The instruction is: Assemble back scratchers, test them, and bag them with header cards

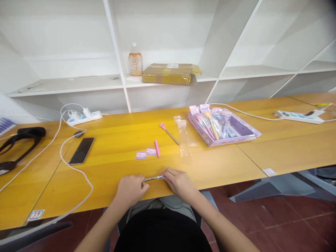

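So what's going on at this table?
Someone at a yellow-brown wooden table is holding a thin silver rod with a light-blue section: the left hand is on the silver part, the right hand on the light-blue part. Ahead lie a short pink stick, two small purple-and-white cards, a grey rod with a pink fork-shaped head and clear plastic bags. To the right, an open lilac box holds several bagged, colourful items.
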`<act>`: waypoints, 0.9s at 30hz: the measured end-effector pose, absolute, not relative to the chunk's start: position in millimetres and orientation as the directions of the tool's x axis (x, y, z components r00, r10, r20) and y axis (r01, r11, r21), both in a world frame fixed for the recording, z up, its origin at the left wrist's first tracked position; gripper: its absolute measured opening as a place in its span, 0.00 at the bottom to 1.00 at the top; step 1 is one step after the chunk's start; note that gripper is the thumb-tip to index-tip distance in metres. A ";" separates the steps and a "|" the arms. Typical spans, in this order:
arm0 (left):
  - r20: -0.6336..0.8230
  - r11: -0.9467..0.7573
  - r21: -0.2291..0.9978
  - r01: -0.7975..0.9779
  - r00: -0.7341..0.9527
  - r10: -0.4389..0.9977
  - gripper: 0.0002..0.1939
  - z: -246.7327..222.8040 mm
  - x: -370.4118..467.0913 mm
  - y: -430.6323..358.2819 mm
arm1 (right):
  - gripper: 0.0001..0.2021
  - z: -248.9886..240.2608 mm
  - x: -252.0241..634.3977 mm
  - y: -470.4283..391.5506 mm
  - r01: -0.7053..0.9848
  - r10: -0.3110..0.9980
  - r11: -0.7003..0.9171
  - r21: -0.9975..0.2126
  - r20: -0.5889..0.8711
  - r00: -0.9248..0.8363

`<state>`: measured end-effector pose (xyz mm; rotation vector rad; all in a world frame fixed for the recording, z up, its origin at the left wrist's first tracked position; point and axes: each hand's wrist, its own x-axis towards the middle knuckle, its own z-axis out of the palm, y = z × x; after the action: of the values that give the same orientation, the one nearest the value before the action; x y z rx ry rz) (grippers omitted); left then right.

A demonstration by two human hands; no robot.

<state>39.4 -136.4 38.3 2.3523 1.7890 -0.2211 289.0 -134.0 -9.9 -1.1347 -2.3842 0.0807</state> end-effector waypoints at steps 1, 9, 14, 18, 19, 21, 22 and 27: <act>-0.223 -0.255 0.042 0.966 0.258 0.940 0.17 38.7 32.7 -134.5 | 0.08 -10.0 295.7 -132.7 0.720 0.742 0.647 -0.250 0.425 -0.519; -0.223 -0.220 -0.073 0.973 0.199 0.954 0.16 33.2 -78.7 -128.5 | 0.10 -12.9 406.6 -128.6 0.778 0.808 0.523 -0.347 0.494 -0.323; -0.186 -0.216 -0.113 0.970 0.192 0.964 0.14 29.0 -134.1 -136.8 | 0.14 -21.9 485.4 -129.7 0.818 0.878 0.366 -0.444 0.457 -0.144; -0.147 -0.186 -0.120 0.975 0.168 0.975 0.13 23.2 -133.3 -139.3 | 0.17 -31.2 509.8 -126.8 0.806 0.925 0.255 -0.534 0.378 -0.042; -0.149 -0.186 -0.114 0.976 0.169 0.974 0.13 22.5 -129.1 -139.1 | 0.17 -33.4 510.5 -125.5 0.801 0.928 0.237 -0.549 0.373 -0.019; -0.154 -0.191 -0.092 0.977 0.176 0.972 0.13 22.3 -120.9 -138.2 | 0.18 -37.7 509.3 -122.7 0.787 0.930 0.214 -0.579 0.368 0.018; -0.152 -0.192 -0.078 0.978 0.179 0.972 0.13 22.5 -117.9 -137.7 | 0.18 -39.7 508.4 -121.6 0.780 0.930 0.197 -0.594 0.364 0.042; -0.142 -0.161 0.053 0.986 0.167 0.976 0.15 22.8 -119.4 -136.3 | 0.21 -46.4 510.0 -119.5 0.760 0.932 0.060 -0.647 0.308 0.189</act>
<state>-119.4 -136.3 22.8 2.2949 1.9429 -0.1127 510.0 -119.5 -46.4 -1.7328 -1.6059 0.2970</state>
